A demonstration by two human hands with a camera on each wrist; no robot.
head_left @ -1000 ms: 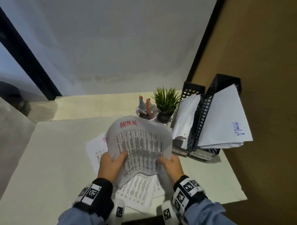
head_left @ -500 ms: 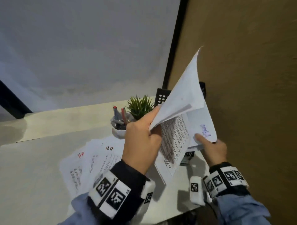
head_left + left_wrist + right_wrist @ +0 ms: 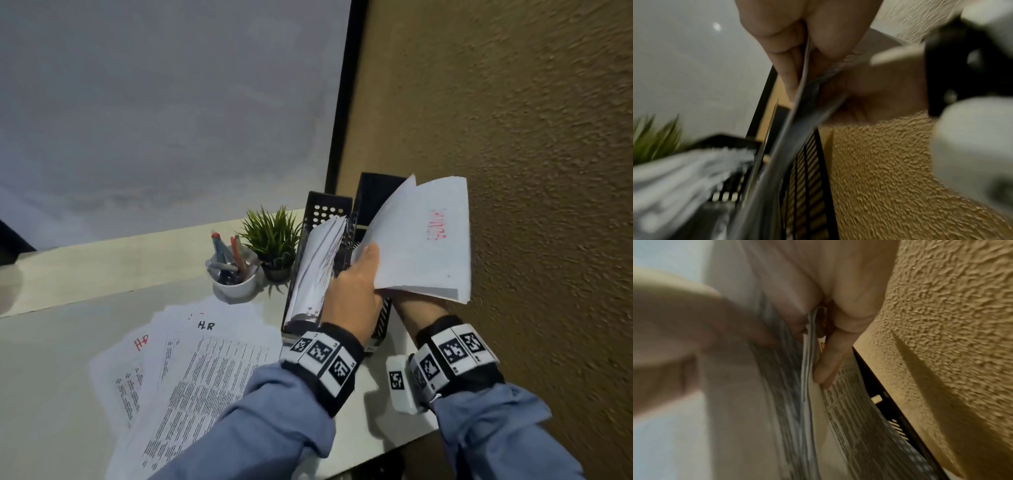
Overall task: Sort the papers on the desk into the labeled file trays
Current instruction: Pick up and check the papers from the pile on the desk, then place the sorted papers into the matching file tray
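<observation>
Two black file trays stand at the desk's right end: the left tray (image 3: 329,211) full of white sheets, the right tray (image 3: 376,192) against the brown wall. Over the right tray a fan of white papers (image 3: 424,246) with red writing is held upright. My left hand (image 3: 352,291) pinches a thin sheet (image 3: 805,68) at the fan's lower left corner. My right hand (image 3: 416,306) grips the stack from below, mostly hidden by it; its thumb (image 3: 828,368) presses the printed pages (image 3: 851,410). Loose printed papers (image 3: 205,359) marked "H.R" lie spread on the desk.
A white cup of pens (image 3: 236,284) and a small potted plant (image 3: 274,240) stand just left of the trays. The textured brown wall (image 3: 513,137) runs close along the right. The desk (image 3: 61,377) ends at its front edge below my forearms.
Both hands carried the "ADMIN" sheet from above the desk pile to the right and down into the right tray. My right hand moved under the tray's stack.
</observation>
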